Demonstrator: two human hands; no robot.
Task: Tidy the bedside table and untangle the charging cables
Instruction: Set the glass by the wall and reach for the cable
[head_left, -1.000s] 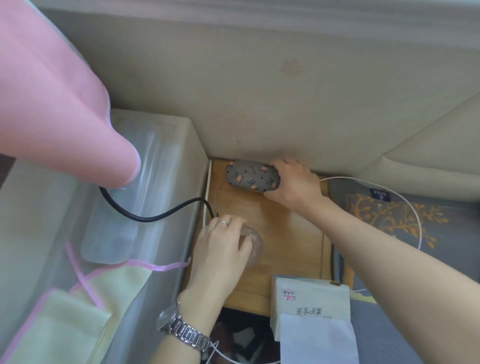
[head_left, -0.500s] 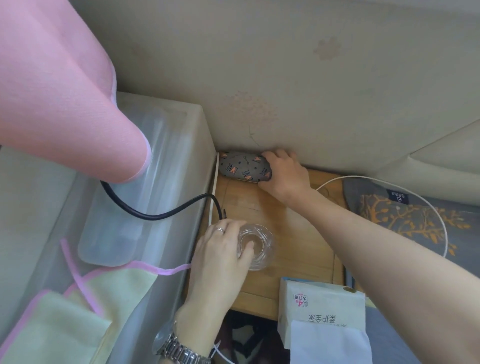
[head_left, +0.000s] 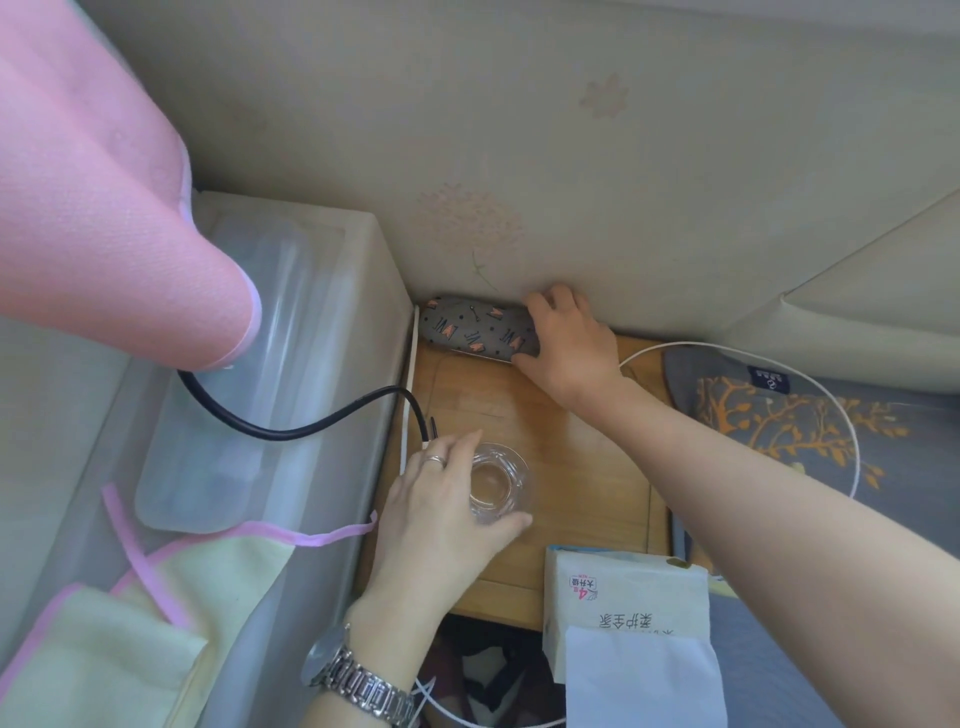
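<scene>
Tissue pack (head_left: 623, 613) at the table's near edge: red logo with a big "4" plus Chinese characters, seen upside down, not reliably readable. Grey patterned case (head_left: 475, 330) by the wall repeats orange "W"-like marks. Navy tag (head_left: 770, 383) on the grey pillow (head_left: 831, 441): white print too small to read.

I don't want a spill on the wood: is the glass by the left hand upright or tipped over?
Upright: the glass shows its round mouth facing the camera, standing on the bedside table, left hand around it.

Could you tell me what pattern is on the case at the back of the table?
Grey case with small dark dots and orange-pink letter-like motifs, clear in the head view.
</scene>
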